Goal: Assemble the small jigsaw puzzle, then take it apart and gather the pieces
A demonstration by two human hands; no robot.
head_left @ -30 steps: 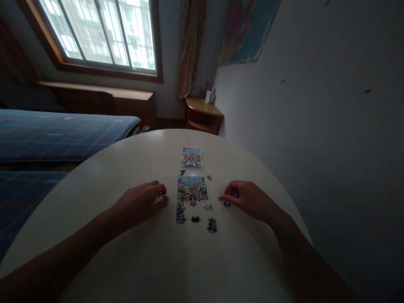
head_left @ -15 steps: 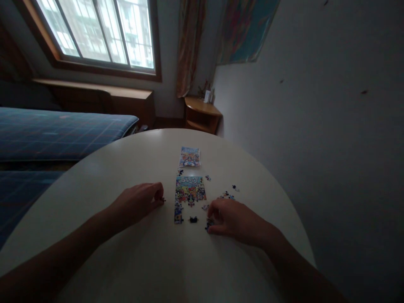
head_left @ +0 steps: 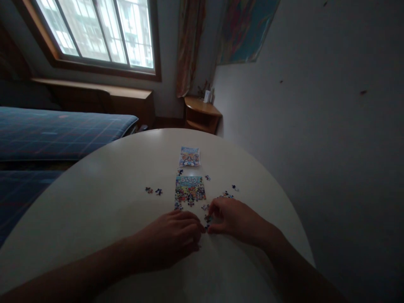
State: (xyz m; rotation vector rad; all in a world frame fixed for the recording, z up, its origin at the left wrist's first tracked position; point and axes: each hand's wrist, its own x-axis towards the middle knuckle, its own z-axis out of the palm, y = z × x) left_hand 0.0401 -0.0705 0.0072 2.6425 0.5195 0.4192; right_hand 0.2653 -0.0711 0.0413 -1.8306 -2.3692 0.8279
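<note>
A partly built colourful jigsaw puzzle [head_left: 190, 190] lies in the middle of the round white table [head_left: 126, 202]. My left hand [head_left: 172, 240] rests just below the puzzle with its fingers curled over loose pieces there; what they hold is hidden. My right hand [head_left: 233, 219] sits beside it, thumb and fingers pinched on a small clump of joined puzzle pieces [head_left: 207, 219]. The two hands almost touch. A small picture card [head_left: 190, 156] lies beyond the puzzle.
Loose pieces lie to the left [head_left: 153, 191] and right [head_left: 229, 193] of the puzzle. A bed with a blue checked cover [head_left: 57, 132] stands at the left, a wooden corner shelf [head_left: 202, 112] behind the table, and a wall close on the right.
My left hand has left two loose pieces at the left and moved right and nearer, over the pieces below the puzzle. My right hand stays on the clump of pieces.
</note>
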